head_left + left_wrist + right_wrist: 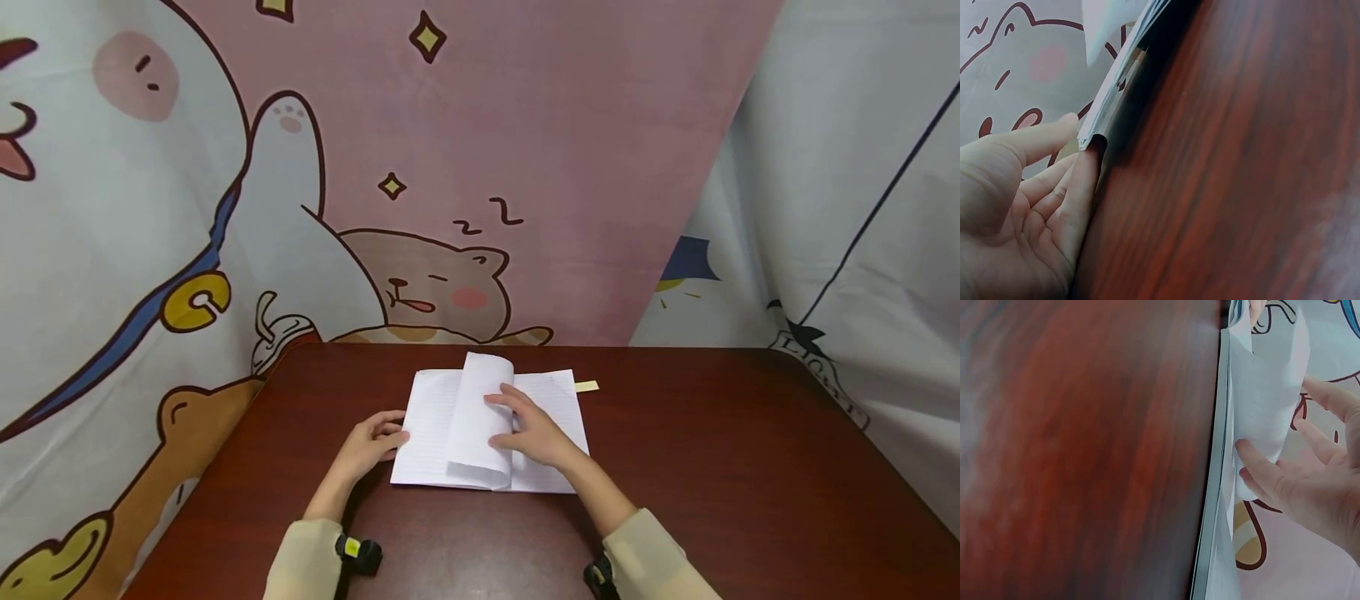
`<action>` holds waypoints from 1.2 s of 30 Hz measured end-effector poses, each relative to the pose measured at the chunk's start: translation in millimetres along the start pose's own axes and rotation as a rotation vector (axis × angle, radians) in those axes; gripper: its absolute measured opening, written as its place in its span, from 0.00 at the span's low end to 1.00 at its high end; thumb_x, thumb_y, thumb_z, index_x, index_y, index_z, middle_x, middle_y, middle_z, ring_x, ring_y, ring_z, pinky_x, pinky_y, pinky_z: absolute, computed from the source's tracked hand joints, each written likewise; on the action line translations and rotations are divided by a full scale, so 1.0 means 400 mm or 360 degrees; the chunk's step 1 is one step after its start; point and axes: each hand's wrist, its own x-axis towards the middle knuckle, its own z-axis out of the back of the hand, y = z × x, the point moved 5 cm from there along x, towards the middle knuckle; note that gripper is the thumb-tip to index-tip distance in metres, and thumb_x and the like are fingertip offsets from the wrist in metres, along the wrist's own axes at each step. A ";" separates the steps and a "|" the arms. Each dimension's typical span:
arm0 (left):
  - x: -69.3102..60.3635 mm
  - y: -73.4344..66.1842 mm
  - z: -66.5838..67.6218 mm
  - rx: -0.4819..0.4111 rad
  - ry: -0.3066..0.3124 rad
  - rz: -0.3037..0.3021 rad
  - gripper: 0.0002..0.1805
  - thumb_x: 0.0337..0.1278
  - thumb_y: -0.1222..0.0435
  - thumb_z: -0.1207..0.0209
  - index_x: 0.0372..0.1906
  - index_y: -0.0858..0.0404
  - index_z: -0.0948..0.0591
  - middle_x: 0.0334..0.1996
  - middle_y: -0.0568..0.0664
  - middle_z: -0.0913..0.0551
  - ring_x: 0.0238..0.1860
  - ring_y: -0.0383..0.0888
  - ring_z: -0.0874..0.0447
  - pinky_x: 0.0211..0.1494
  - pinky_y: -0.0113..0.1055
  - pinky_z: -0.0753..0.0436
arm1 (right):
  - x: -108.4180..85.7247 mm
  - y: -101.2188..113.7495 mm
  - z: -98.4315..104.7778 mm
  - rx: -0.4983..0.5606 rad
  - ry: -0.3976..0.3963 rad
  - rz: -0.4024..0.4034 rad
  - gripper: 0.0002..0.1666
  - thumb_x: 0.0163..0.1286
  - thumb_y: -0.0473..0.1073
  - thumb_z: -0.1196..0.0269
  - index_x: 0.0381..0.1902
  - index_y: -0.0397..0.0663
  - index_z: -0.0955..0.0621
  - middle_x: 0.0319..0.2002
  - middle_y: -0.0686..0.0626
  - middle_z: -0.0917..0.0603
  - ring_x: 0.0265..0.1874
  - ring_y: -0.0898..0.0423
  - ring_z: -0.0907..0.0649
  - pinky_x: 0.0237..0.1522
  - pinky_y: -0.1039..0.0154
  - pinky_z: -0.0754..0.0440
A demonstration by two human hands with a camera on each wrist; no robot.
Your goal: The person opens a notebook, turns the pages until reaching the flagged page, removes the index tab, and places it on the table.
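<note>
An open notebook (423, 417) with lined white pages lies on the table. One page (477, 425) stands partly lifted and curls over toward the left side. My left hand (366, 448) holds the notebook's left edge, its thumb above and fingers beneath, as the left wrist view shows near the cover edge (1105, 100). My right hand (536, 429) touches the curling page with spread, mostly straight fingers. In the right wrist view the thumb and fingers of that hand (1316, 487) lie against the raised page (1269, 394).
A yellow tab (587, 386) sticks out from the notebook's right side. The dark red-brown table (712, 450) extends to both sides. Behind it hangs a cloth (600, 167) printed with cartoon animals. Both wrists carry small black cameras (362, 554).
</note>
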 end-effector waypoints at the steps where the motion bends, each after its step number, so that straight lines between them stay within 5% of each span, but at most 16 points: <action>1: 0.001 0.001 -0.001 -0.0005 0.0004 -0.0001 0.24 0.63 0.63 0.36 0.62 0.65 0.22 0.47 0.59 0.16 0.41 0.43 0.16 0.47 0.41 0.12 | 0.001 0.002 -0.003 -0.0018 0.0009 0.0009 0.36 0.57 0.37 0.28 0.65 0.43 0.24 0.75 0.33 0.40 0.75 0.34 0.40 0.74 0.35 0.42; 6: 0.004 0.004 -0.003 -0.0007 0.0003 -0.0004 0.24 0.62 0.61 0.35 0.62 0.64 0.22 0.47 0.58 0.15 0.41 0.42 0.17 0.46 0.39 0.13 | 0.003 0.009 -0.019 -0.0049 0.0038 0.0027 0.35 0.57 0.36 0.28 0.63 0.42 0.23 0.74 0.32 0.38 0.74 0.33 0.38 0.73 0.35 0.40; 15: 0.000 0.002 -0.004 0.0028 0.0001 -0.0025 0.25 0.61 0.61 0.33 0.61 0.65 0.21 0.45 0.59 0.16 0.40 0.43 0.17 0.44 0.39 0.12 | 0.008 0.022 -0.048 -0.0081 0.0024 -0.0006 0.45 0.55 0.38 0.27 0.71 0.44 0.29 0.78 0.31 0.49 0.76 0.31 0.45 0.72 0.31 0.43; 29: 0.003 -0.003 -0.001 0.0040 0.0002 -0.0048 0.26 0.60 0.61 0.32 0.61 0.65 0.22 0.46 0.59 0.16 0.39 0.41 0.18 0.44 0.39 0.12 | 0.015 0.041 -0.083 -0.0153 -0.0029 -0.0112 0.70 0.52 0.45 0.22 0.81 0.47 0.55 0.79 0.30 0.65 0.71 0.19 0.47 0.68 0.24 0.42; 36: 0.002 -0.001 -0.003 0.0018 0.0010 -0.0032 0.25 0.63 0.64 0.36 0.63 0.67 0.23 0.47 0.61 0.16 0.40 0.43 0.17 0.47 0.43 0.12 | 0.012 0.050 -0.100 -0.0331 0.0108 -0.0090 0.57 0.55 0.49 0.25 0.76 0.37 0.40 0.78 0.30 0.54 0.74 0.27 0.45 0.72 0.31 0.42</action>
